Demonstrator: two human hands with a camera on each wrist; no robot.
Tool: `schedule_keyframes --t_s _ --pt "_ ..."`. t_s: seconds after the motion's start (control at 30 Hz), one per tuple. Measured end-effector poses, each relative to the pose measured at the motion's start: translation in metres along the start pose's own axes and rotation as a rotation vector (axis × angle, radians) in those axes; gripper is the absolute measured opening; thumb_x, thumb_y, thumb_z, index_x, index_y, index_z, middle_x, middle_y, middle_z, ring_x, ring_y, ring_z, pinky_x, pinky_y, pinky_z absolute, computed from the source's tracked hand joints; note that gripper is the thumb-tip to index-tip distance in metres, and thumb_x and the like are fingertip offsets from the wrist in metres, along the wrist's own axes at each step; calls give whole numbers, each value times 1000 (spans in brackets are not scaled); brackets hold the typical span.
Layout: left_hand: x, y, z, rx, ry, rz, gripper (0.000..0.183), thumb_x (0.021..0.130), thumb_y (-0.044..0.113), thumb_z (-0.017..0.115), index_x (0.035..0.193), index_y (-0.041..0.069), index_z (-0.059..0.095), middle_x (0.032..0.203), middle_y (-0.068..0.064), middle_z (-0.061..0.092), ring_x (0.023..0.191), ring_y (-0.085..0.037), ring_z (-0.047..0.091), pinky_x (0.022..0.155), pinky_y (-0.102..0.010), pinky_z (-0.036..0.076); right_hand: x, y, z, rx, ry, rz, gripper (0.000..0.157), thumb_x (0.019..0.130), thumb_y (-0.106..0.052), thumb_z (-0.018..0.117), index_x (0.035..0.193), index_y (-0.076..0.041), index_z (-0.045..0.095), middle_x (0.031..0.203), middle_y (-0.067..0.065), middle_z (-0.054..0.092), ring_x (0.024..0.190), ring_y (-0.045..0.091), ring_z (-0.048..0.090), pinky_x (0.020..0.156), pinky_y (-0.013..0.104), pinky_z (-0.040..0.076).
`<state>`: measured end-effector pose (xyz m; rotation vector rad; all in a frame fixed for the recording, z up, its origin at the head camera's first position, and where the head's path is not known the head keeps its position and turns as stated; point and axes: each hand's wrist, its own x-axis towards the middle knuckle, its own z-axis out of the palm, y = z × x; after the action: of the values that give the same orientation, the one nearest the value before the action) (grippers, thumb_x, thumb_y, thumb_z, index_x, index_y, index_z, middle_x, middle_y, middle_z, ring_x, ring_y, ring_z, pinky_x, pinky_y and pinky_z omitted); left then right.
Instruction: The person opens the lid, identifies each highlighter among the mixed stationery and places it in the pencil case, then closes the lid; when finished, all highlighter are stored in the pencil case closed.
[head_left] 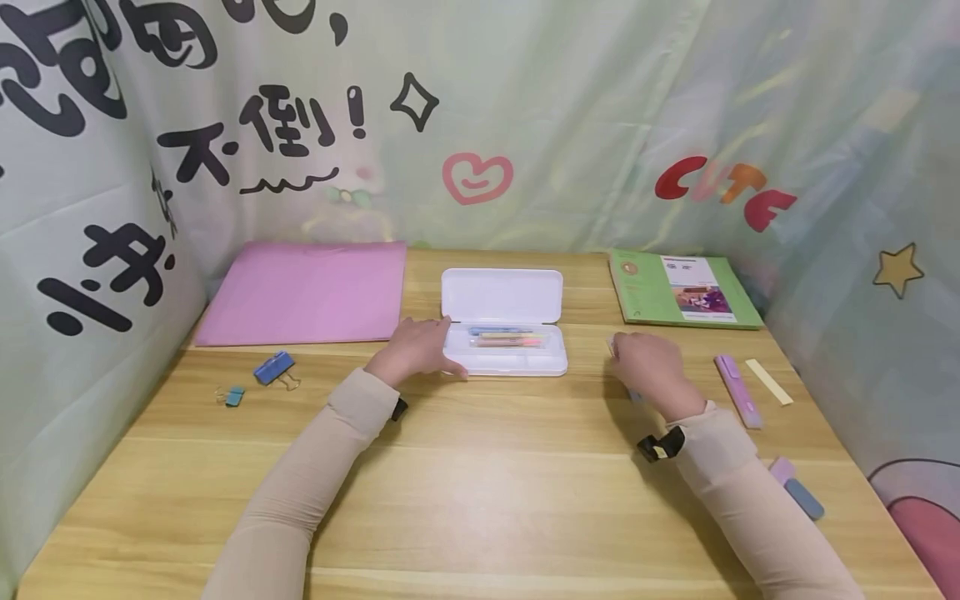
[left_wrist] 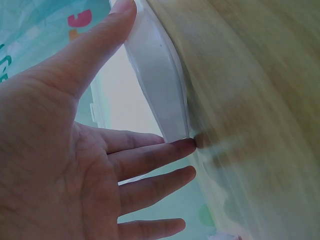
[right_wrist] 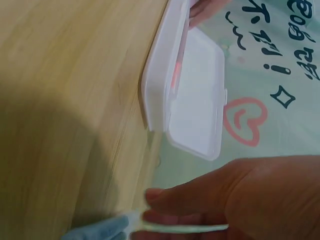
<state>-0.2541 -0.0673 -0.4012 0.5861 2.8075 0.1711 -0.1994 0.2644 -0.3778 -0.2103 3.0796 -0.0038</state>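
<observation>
A white pencil case lies with its lid raised at the back, several pens inside its tray. My left hand grips the case's left end, thumb at the near corner and fingertips at the far one. In the left wrist view the white end wall sits between thumb and fingers. To the right of the case, my right hand is low over the table. It pinches a slim light-blue and whitish item, mostly hidden by the hand; its kind I cannot tell.
A pink folder lies back left, with blue and teal binder clips before it. At right are a green book, a purple highlighter, a cream strip and a lilac and blue-grey block. Curtains stand behind.
</observation>
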Motion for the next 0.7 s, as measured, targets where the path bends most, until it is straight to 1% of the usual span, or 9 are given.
schedule_keyframes --t_s 0.1,0.17,0.33,0.4,0.6,0.63,0.7 --pt "0 -1 1 -10 2 0 109 56 71 57 137 6 23 129 -9 41 117 -26 37 99 -48 16 -3 5 0 -13 -60 54 18 79 -20 54 80 -3 55 63 8 51 52 23 46 39 36 34" --pt "-1 -1 1 -13 2 -2 109 56 71 57 137 6 23 129 -9 42 117 -26 37 99 -48 16 -5 8 1 -22 -89 75 22 79 -24 55 80 -2 55 63 9 51 53 23 47 39 36 35" --pt "-1 -1 2 -13 -4 -5 109 56 71 57 137 6 22 130 -10 40 118 -26 36 99 -47 16 -7 11 2 -32 -140 86 28 81 -32 56 68 -7 52 59 6 49 52 21 46 40 35 35" --pt "-1 -1 2 -17 -3 -4 109 56 71 57 137 6 22 130 -10 40 118 -26 36 99 -47 15 -7 12 3 -37 -138 86 29 81 -33 56 69 -7 51 59 6 49 51 21 46 40 35 35" --pt "-1 0 -1 -17 4 -2 109 56 70 58 137 6 23 128 -10 42 117 -26 38 98 -47 16 -8 9 10 -33 -81 57 35 77 -35 61 82 -1 52 61 7 49 51 22 46 39 35 35" --pt "-1 0 -1 -17 3 -1 109 57 70 58 137 6 23 128 -11 42 117 -26 38 99 -47 16 -8 8 11 -31 -78 50 35 77 -34 61 83 -1 51 61 7 49 51 22 46 39 35 35" --pt "-1 0 -1 -16 0 2 109 57 71 58 137 6 23 129 -11 42 117 -26 37 99 -48 16 -8 8 13 -29 -84 42 32 78 -33 61 80 -3 52 61 6 49 51 21 47 39 35 35"
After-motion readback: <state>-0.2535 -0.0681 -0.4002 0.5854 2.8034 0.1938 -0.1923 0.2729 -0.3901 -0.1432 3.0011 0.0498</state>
